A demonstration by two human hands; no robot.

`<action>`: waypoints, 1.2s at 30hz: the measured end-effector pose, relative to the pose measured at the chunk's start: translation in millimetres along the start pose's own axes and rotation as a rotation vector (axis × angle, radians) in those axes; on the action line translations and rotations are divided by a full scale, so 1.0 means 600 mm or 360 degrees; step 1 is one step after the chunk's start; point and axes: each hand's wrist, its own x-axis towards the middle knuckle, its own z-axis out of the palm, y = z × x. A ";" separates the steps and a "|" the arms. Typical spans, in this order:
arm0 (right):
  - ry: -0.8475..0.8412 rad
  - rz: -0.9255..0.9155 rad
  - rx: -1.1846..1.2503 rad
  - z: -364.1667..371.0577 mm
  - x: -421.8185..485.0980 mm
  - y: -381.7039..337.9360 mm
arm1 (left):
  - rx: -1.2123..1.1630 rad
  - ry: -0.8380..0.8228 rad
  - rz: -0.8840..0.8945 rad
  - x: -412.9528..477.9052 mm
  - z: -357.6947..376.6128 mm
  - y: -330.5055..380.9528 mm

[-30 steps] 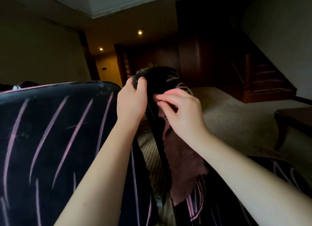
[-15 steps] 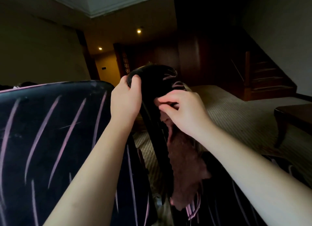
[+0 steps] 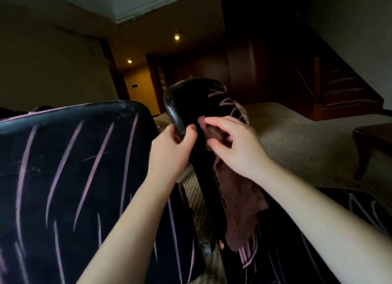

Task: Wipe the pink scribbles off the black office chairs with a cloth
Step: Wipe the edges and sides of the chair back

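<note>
Two black office chairs stand close in front of me. The near chair back (image 3: 70,177) fills the left and carries long pink scribble lines. The second chair back (image 3: 197,101) is seen edge-on in the middle, with pink scribbles (image 3: 224,102) near its top. My left hand (image 3: 171,148) grips the side edge of this second chair back. My right hand (image 3: 231,143) presses a dusky pink cloth (image 3: 241,203) against the chair's front face; the rest of the cloth hangs down. More pink lines show on the seat (image 3: 360,211) at the lower right.
A dark wooden table (image 3: 373,141) juts in at the right edge. Striped beige carpet (image 3: 297,139) stretches behind the chairs. A dark wooden staircase (image 3: 343,88) rises at the back right, and a lit doorway (image 3: 135,86) lies at the back left.
My left hand has slid from the top of the second chair back down to its side edge. My right hand has moved lower with the cloth, uncovering the chair's top.
</note>
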 end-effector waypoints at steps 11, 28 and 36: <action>-0.0108 0.0093 -0.0127 -0.010 -0.034 0.020 | 0.0062 -0.0164 0.0061 -0.017 0.006 -0.013; -0.0064 -0.0053 -0.0043 0.010 -0.017 0.016 | 0.0007 -0.0070 0.0078 -0.022 0.013 -0.026; -0.0089 0.0026 -0.0225 -0.014 -0.073 0.046 | 0.0039 -0.0141 0.0023 -0.041 0.020 -0.031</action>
